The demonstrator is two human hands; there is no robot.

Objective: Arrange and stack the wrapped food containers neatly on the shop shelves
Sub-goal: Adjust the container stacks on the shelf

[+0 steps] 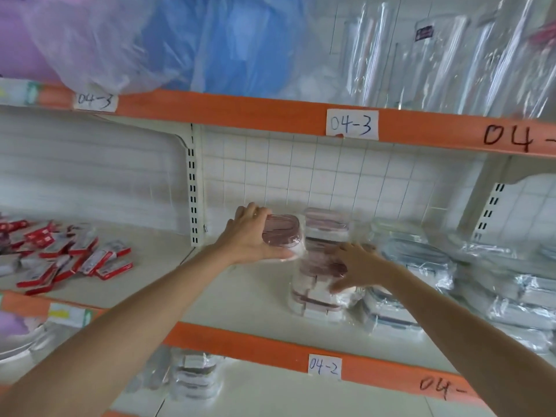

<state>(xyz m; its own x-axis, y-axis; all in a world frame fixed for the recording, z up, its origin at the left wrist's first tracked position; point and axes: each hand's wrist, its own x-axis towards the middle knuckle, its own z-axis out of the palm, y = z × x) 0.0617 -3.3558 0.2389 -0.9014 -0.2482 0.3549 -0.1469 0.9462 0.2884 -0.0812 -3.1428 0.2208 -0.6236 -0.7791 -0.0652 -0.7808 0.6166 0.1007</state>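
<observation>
The right hand (358, 267) lies flat-fingered on the front pink stack (319, 284); the left hand (255, 236), just left of it, grips a wrapped pink container (281, 231), long axis running toward the back wall, above the shelf (240, 296).

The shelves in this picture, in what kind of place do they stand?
Most likely a shop or its stockroom: orange-edged shelves carry handwritten labels such as "04-3", with stacked wrapped containers and a heap of small red-and-white packets.
</observation>
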